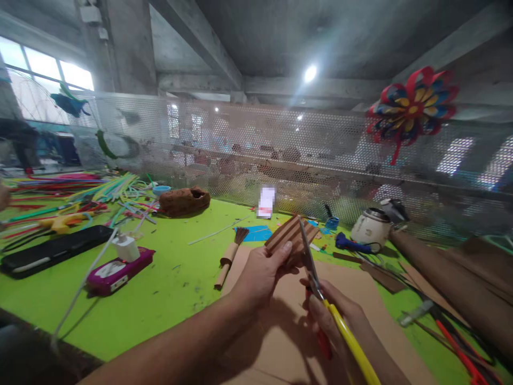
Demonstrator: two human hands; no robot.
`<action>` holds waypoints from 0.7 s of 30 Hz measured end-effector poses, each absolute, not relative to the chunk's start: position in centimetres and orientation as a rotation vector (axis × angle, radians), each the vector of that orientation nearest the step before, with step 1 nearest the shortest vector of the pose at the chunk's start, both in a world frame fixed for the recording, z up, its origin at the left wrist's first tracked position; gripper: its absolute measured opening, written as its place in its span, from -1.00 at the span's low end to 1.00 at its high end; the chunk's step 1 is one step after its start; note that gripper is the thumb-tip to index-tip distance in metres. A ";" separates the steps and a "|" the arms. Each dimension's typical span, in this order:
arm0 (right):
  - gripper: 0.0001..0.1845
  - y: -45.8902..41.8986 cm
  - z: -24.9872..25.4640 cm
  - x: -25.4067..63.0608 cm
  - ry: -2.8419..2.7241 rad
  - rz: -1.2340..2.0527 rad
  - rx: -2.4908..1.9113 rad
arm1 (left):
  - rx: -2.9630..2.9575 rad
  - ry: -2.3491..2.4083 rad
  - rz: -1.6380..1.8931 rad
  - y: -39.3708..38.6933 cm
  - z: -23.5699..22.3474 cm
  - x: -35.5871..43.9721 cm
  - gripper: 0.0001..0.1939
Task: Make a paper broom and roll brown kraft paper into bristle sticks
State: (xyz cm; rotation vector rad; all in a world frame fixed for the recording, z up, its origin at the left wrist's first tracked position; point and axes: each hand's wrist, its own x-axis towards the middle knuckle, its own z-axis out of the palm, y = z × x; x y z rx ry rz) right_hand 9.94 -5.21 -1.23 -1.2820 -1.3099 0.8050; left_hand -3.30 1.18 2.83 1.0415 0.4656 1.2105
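My left hand (262, 272) is closed on a brown striped piece (286, 235) that looks like folded card, its thumb pressed on the near face. In my right hand (340, 307) is a pair of scissors (308, 254) with one yellow and one red handle, the blades pointing up along the right edge of the striped piece. I cannot tell whether the blades touch it. Beneath both hands lies a large sheet of tan paper (360, 299). Left of it rests a brown paper roll (227, 262) with a dark fringed tip.
A purple power strip (120, 275) with a white charger (126, 247) and a black case (56, 248) lie left. Colourful strips (116, 190) heap behind. At right stand a cream pot (371, 227), a blue tool (352, 244) and brown rolled material (444, 283). A perforated panel (224, 144) borders the table.
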 end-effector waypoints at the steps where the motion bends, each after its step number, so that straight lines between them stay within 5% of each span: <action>1: -0.32 -5.3 -1.2 9.8 -1.309 0.786 -1.288 | 1.037 0.458 1.214 1.1 2.9 -3.3 -0.66; 21: -0.34 -6.6 -0.4 8.9 -1.329 0.673 -1.351 | 1.176 0.580 1.336 0.4 3.0 -2.8 -0.82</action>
